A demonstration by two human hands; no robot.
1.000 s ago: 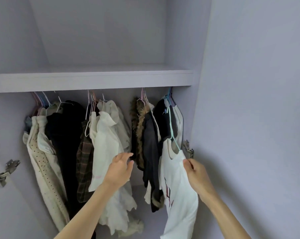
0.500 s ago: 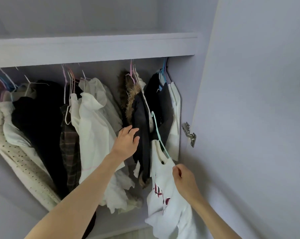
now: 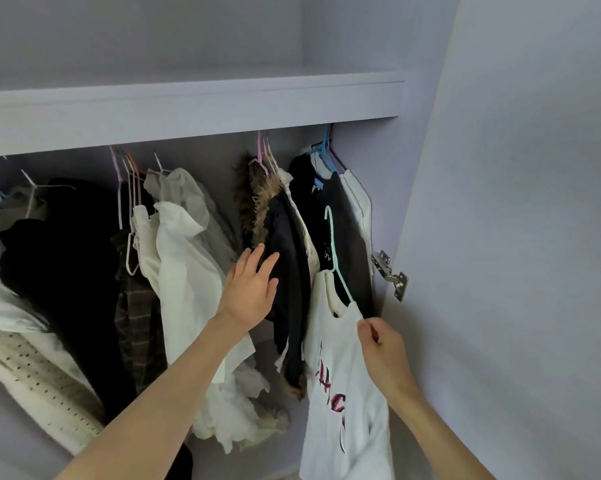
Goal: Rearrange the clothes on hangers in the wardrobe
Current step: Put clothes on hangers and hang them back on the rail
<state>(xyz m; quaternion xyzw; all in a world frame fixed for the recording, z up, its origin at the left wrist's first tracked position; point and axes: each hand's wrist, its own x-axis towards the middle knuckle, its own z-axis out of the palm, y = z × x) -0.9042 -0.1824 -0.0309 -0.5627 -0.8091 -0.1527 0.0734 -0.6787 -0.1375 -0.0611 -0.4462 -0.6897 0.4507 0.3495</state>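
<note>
White printed T-shirt [image 3: 344, 375] hangs on a teal hanger [image 3: 335, 251], off the rail, pinched at its shoulder by the right hand [image 3: 384, 348]. Left hand [image 3: 250, 289], fingers spread, presses a fur-trimmed dark jacket [image 3: 285, 244] in the wardrobe.

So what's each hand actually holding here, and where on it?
The right hand pinches the white printed top at its shoulder, on the teal hanger. The left hand holds nothing; its straight fingers reach the dark fur-trimmed coat.
</note>
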